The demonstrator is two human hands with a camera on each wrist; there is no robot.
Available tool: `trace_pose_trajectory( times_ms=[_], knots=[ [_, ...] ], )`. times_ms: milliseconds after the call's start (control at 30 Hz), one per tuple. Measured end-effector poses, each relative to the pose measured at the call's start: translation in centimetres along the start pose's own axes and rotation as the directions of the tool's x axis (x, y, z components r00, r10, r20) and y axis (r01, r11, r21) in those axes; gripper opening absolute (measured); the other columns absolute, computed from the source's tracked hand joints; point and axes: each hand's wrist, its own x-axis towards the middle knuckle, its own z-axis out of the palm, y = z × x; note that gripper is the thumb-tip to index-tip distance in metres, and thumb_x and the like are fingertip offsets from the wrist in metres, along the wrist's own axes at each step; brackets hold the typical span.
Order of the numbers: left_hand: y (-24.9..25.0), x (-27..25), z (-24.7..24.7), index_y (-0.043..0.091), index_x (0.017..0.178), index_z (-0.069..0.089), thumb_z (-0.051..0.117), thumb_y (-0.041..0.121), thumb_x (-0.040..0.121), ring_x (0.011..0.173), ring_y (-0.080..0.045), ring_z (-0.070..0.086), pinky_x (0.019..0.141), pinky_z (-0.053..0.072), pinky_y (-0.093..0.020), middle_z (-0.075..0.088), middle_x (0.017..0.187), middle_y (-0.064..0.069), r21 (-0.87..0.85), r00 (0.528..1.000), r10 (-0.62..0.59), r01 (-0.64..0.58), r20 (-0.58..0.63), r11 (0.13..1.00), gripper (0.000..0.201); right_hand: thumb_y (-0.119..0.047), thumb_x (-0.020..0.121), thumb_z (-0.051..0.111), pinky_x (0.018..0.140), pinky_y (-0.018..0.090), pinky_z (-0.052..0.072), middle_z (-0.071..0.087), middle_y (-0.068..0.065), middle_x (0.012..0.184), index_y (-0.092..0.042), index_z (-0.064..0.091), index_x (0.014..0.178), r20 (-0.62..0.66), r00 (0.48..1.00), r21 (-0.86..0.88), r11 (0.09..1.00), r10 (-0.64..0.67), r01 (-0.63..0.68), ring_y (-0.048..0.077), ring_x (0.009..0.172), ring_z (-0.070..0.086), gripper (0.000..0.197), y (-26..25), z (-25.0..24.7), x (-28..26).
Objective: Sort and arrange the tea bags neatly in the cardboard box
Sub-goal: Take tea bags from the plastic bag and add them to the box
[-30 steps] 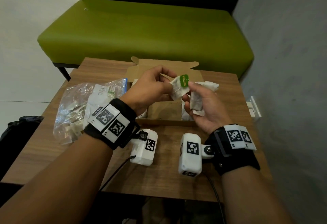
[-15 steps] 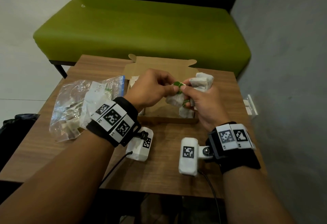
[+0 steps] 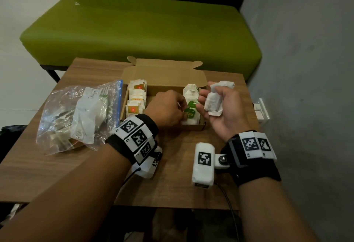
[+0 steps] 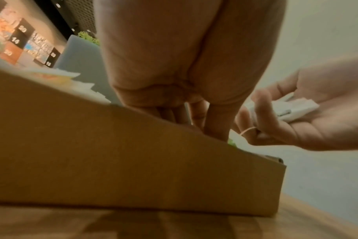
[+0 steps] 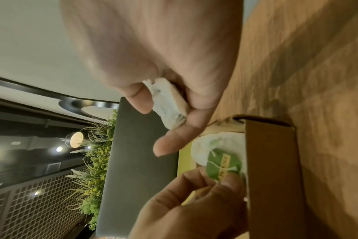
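Left hand (image 3: 168,107) reaches down into the right end of the cardboard box (image 3: 164,127), fingers curled and pinching the green tag (image 5: 223,166) of a tea bag lying on top of the green-tag stack (image 3: 189,98). Right hand (image 3: 220,107) hovers just beside the box's right wall, palm up, fingers loosely curled round a small bundle of white tea bags (image 3: 213,101).

Box contents: a row of red-label tea bags (image 3: 137,98) stands along the left wall; the green-tag stack lies against the right wall, long axis running from the near wall toward the open lid. Middle of the box floor is bare cardboard. A clear plastic bag (image 3: 80,113) with more packets sits on the table (image 3: 172,184) left of the box.

Key relation: the green-tag stack lies directly between the two hands, left hand touching it, right hand's bundle just to its right and above the rim. Judgement: the next bag comes from the right hand, a short transfer leftward and down, laid parallel to the stack's long axis. The tag string (image 4: 247,130) could snag on the fingers.
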Motion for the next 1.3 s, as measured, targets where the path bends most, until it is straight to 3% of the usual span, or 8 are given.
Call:
trace_pose_trajectory(
  times_ms=[267,400,500,700,1000,1100,1167,1300],
  knots=[
    [0.0,0.1,0.0,0.019,0.092,0.066,0.072,0.039,0.086,0.081,-0.013,0.062,0.069,0.049,-0.028,0.066,0.087,0.003,0.073,0.997,0.020,-0.014,-0.081,0.997,0.021,-0.013,0.107,0.037,0.064,0.033,0.061,0.065,0.013,0.099,-0.016,0.055,0.114,0.064,0.998,0.092,0.995,0.027,-0.033,0.020,0.084,0.066,0.020,0.1,0.1,0.0],
    [1.4,-0.8,-2.0,0.021,0.092,0.067,0.066,0.049,0.088,0.074,-0.007,0.063,0.065,0.054,-0.029,0.066,0.083,0.008,-0.090,0.923,0.196,-0.238,-0.331,0.967,0.028,-0.010,0.106,0.039,0.075,0.037,0.059,0.069,0.014,0.106,-0.012,0.053,0.125,0.107,0.994,0.142,0.989,0.031,-0.046,0.023,0.093,0.069,0.024,0.4,0.4,0.3],
    [1.8,-1.6,-2.1,0.025,0.099,0.068,0.075,0.045,0.080,0.083,-0.005,0.062,0.073,0.056,-0.031,0.061,0.098,0.008,-0.004,0.881,0.393,-0.408,-0.264,0.913,0.029,-0.012,0.105,0.041,0.071,0.031,0.061,0.068,0.014,0.111,0.000,0.050,0.138,0.138,0.989,0.145,0.987,0.050,-0.070,0.021,0.095,0.069,0.036,1.0,0.9,0.4],
    [0.6,-1.3,-1.1,0.017,0.102,0.072,0.068,0.049,0.084,0.083,-0.014,0.064,0.074,0.056,-0.040,0.067,0.098,-0.001,0.073,0.870,0.447,-0.442,-0.208,0.894,0.037,-0.038,0.109,0.033,0.059,0.027,0.059,0.071,0.008,0.077,-0.006,0.058,0.101,0.236,0.969,0.255,0.957,0.078,-0.140,0.018,0.069,0.072,0.042,0.7,1.5,-0.4],
    [-0.2,-1.4,-1.4,0.019,0.127,0.059,0.060,0.010,0.087,0.093,-0.020,0.064,0.079,0.055,-0.040,0.066,0.109,-0.004,0.155,0.858,0.465,-0.440,-0.219,0.885,0.042,-0.030,0.110,0.030,0.088,0.036,0.053,0.074,0.013,0.093,-0.004,0.060,0.112,0.184,0.978,0.236,0.962,0.096,-0.139,0.022,0.086,0.072,0.039,1.5,2.5,0.0],
    [-0.7,-1.3,-2.0,0.017,0.116,0.066,0.056,0.004,0.087,0.086,-0.013,0.065,0.076,0.055,-0.035,0.071,0.101,0.000,-0.056,0.873,0.345,-0.386,-0.344,0.921,0.033,-0.031,0.110,0.032,0.093,0.043,0.054,0.067,0.018,0.119,-0.006,0.051,0.125,0.117,0.987,0.288,0.948,0.107,-0.137,0.028,0.108,0.067,0.035,1.5,2.5,0.5],
    [-0.8,-1.2,-2.8,0.017,0.112,0.066,0.057,0.002,0.087,0.082,-0.014,0.068,0.071,0.059,-0.033,0.071,0.095,-0.001,-0.281,0.926,0.193,-0.289,-0.325,0.915,0.030,-0.034,0.109,0.034,0.099,0.044,0.051,0.067,0.015,0.126,-0.013,0.052,0.111,0.093,0.990,0.280,0.952,0.103,-0.125,0.030,0.116,0.065,0.028,1.4,2.5,0.6],
    [-1.0,-1.2,-3.9,0.011,0.111,0.062,0.065,-0.001,0.090,0.073,-0.019,0.070,0.062,0.058,-0.029,0.070,0.086,-0.010,-0.678,0.985,-0.007,-0.113,-0.171,0.726,0.024,-0.036,0.102,0.052,0.065,0.024,0.049,0.066,0.002,0.090,-0.018,0.055,0.097,0.105,0.992,0.117,0.989,0.075,-0.087,0.014,0.076,0.064,0.019,1.5,2.4,0.6]
  ],
)
